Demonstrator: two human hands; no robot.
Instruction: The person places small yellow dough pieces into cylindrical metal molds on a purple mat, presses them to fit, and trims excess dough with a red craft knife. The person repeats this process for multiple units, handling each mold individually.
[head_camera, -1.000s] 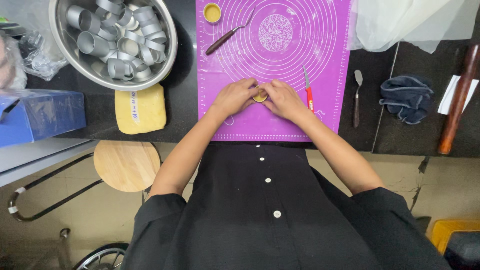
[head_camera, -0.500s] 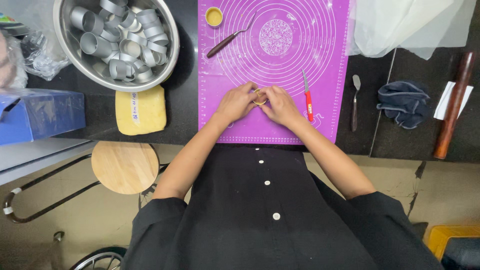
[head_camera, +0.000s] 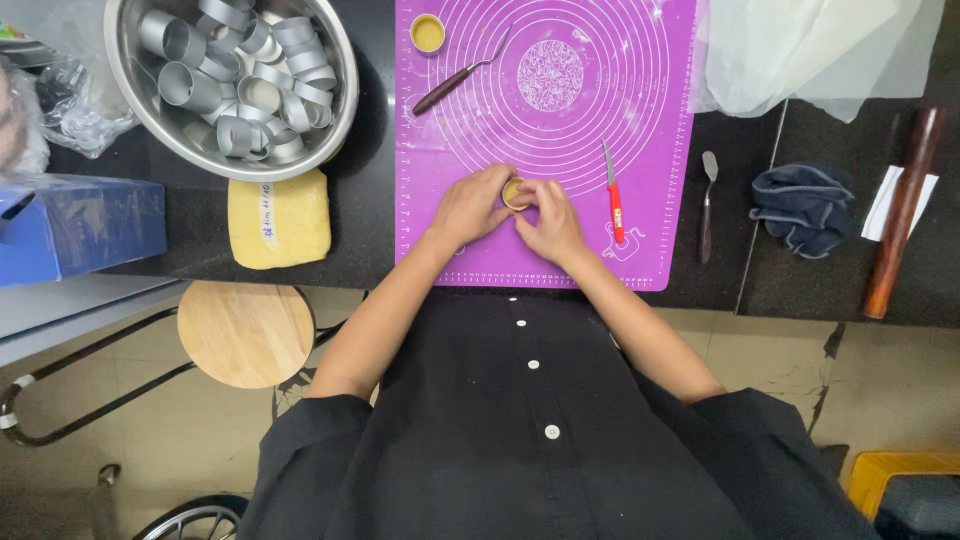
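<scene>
Ring mold (head_camera: 515, 193) with dough in it sits on the purple mat (head_camera: 640, 110), near its front edge, open end facing up; it's round, so no long axis to call. Left hand (head_camera: 470, 207) curls around its left side, fingers half closed and touching the rim. Right hand (head_camera: 550, 222) cups the right side the same way, thumb at the rim. Red-handled knife (head_camera: 613, 195) lies just right of the hands, blade pointing away from the person
</scene>
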